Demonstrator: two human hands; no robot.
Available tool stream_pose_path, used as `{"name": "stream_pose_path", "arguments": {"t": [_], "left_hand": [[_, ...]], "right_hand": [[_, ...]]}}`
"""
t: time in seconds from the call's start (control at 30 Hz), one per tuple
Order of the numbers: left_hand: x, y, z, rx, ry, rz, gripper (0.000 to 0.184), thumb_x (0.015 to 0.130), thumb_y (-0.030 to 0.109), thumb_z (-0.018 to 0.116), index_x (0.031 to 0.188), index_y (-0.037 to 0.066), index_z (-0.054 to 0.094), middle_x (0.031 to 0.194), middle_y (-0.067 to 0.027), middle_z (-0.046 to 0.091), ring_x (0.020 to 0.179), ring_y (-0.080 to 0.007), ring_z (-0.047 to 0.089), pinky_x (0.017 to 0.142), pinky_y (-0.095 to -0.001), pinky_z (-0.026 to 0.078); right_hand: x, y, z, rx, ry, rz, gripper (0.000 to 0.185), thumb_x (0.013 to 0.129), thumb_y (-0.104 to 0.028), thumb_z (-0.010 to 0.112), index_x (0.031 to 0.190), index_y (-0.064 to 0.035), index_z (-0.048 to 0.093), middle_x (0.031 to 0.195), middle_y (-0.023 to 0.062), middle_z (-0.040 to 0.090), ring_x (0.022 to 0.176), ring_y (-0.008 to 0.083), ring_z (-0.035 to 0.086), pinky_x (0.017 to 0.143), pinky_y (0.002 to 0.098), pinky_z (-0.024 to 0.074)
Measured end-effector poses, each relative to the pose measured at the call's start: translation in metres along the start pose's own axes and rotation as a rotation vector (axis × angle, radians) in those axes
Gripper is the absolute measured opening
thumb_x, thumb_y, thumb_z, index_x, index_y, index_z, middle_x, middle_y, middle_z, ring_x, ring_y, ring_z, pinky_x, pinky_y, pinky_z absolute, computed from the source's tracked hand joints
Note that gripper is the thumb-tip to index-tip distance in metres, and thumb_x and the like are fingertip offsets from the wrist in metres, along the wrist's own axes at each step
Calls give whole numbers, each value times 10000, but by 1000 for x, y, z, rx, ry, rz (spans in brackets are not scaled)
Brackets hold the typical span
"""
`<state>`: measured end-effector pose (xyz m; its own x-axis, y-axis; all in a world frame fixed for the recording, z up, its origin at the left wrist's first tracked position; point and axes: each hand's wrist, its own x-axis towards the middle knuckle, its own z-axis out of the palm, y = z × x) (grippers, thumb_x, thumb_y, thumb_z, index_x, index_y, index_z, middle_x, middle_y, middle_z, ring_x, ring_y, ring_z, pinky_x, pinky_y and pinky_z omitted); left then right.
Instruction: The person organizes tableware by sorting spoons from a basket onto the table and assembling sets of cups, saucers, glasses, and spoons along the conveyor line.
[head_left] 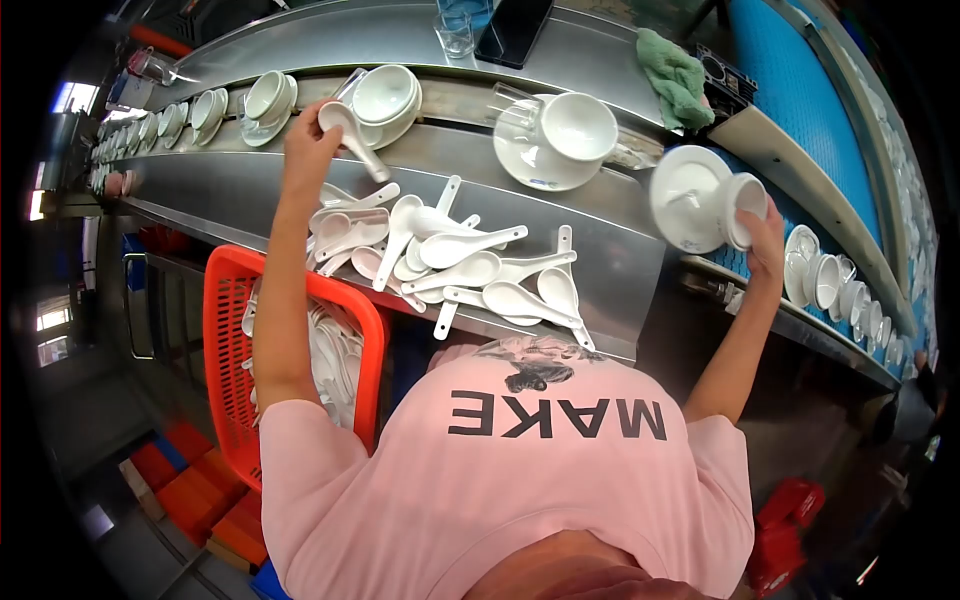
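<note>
My left hand [312,145] holds a white spoon [352,137] by its bowl end, with the handle pointing down to the right, just beside a stacked white bowl and plate [385,95]. On the right, my right hand [764,238] is closed on a small white bowl [741,200], tilted against the edge of a white plate [686,205]. Between my hands, a loose pile of white spoons [460,245] lies on the metal counter [622,250]. Behind the pile stands a plate [520,168] carrying a bowl [580,127] and a clear glass.
A red basket [232,370] with more spoons hangs below the counter's left edge. Rows of table settings line the rail at left and a blue belt [810,110] at right. A green cloth [672,75], a dark phone [514,30] and a glass [455,38] lie at the back.
</note>
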<state>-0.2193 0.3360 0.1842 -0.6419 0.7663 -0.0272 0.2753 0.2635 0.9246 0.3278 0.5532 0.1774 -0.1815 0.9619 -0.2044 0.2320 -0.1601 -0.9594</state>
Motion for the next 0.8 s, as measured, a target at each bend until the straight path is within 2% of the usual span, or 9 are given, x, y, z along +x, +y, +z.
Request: {"name": "stream_pose_path", "arguments": {"t": [0.1, 0.17, 0.27, 0.37, 0.43, 0.63, 0.67, 0.73, 0.8], "left_hand": [[-2, 14, 27, -105, -108, -69, 339, 779, 15, 521, 1118, 17, 513, 847, -75, 590, 683, -111, 580, 593, -205, 488], [0, 12, 45, -146, -227, -163, 335, 790, 15, 505, 1125, -6, 500, 869, -123, 593, 684, -159, 619, 593, -220, 518], [1, 8, 57, -180, -287, -247, 304, 846, 75, 462, 1124, -45, 490, 922, -160, 600, 738, -209, 645, 612, -237, 535], [-2, 10, 49, -290, -329, -336, 312, 859, 119, 469, 1131, -33, 495, 937, -156, 604, 740, -207, 644, 626, -249, 533], [-2, 1, 42, -300, -314, -371, 272, 859, 148, 493, 1075, -15, 517, 900, -126, 608, 731, -198, 639, 634, -256, 526], [2, -12, 45, -172, -168, -429, 211, 809, 132, 576, 971, 5, 536, 832, -78, 597, 705, -163, 624, 630, -249, 516], [5, -16, 48, -126, -202, -415, 211, 801, 130, 586, 962, 1, 546, 832, -79, 598, 705, -156, 619, 629, -248, 513], [11, -24, 51, -33, -268, -386, 213, 784, 127, 607, 944, -7, 566, 833, -81, 601, 706, -143, 610, 626, -245, 507], [13, -20, 54, -98, -320, -358, 229, 783, 140, 612, 944, -19, 582, 825, -84, 607, 702, -135, 601, 621, -239, 499]], "right_hand": [[14, -4, 30, -3, -76, 13, 457, 656, -5, 560, 1110, 22, 512, 978, 90, 590, 863, 178, 571, 784, 282, 445], [19, -4, 50, -8, -115, 39, 455, 653, -3, 549, 1105, 30, 515, 981, 95, 591, 857, 179, 574, 781, 279, 445], [26, -4, 78, -41, -167, 64, 446, 657, -8, 538, 1100, 37, 518, 991, 100, 590, 857, 177, 574, 779, 275, 442], [30, -1, 104, -91, -219, 77, 441, 668, -11, 520, 1107, 35, 517, 994, 98, 590, 849, 173, 572, 775, 274, 440], [30, -5, 119, -134, -239, 102, 445, 678, -15, 503, 1120, 29, 513, 989, 96, 590, 834, 172, 571, 765, 272, 439], [21, -34, 150, -166, -293, 146, 396, 824, -175, 533, 1177, 0, 492, 978, 96, 588, 824, 148, 557, 718, 257, 442], [21, -31, 149, -150, -326, 132, 416, 856, -238, 528, 1201, -12, 477, 993, 104, 587, 829, 139, 555, 711, 261, 450], [16, -33, 146, -148, -282, 43, 424, 852, -227, 531, 1212, -12, 467, 1007, 111, 588, 829, 142, 556, 712, 263, 452], [10, -37, 133, -235, -191, -20, 400, 857, -204, 521, 1209, -19, 477, 1029, 121, 589, 851, 148, 559, 734, 264, 454]]}}
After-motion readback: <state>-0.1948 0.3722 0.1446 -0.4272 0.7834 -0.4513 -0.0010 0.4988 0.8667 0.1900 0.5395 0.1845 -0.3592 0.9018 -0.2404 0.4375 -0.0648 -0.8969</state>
